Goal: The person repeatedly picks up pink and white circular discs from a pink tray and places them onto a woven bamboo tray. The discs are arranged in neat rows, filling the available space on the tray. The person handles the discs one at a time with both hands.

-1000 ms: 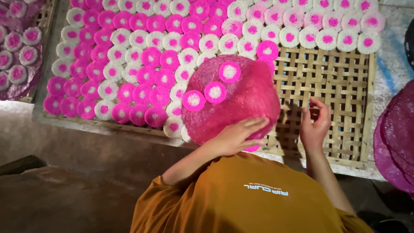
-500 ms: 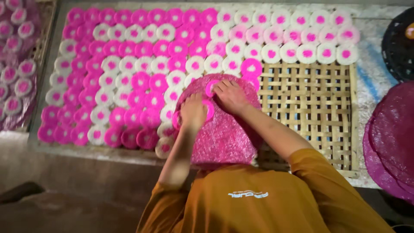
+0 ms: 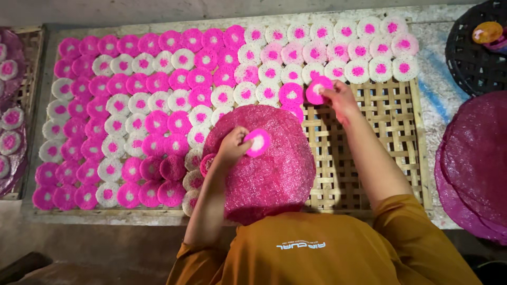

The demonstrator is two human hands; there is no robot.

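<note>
Two small discs held over a woven drying tray
Head view: right hand (image 3: 338,97) pinching a pink disc (image 3: 317,89) at the bare tray (image 3: 369,153) edge of the laid rows, nearer the gap; left hand (image 3: 232,148) gripping a second disc (image 3: 257,142) above the round pink mat (image 3: 264,169)

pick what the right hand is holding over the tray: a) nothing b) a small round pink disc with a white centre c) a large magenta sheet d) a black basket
b: the right hand pinches a small round pink disc with a white centre at the edge of the laid rows, above the bare part of the woven bamboo tray.
</note>
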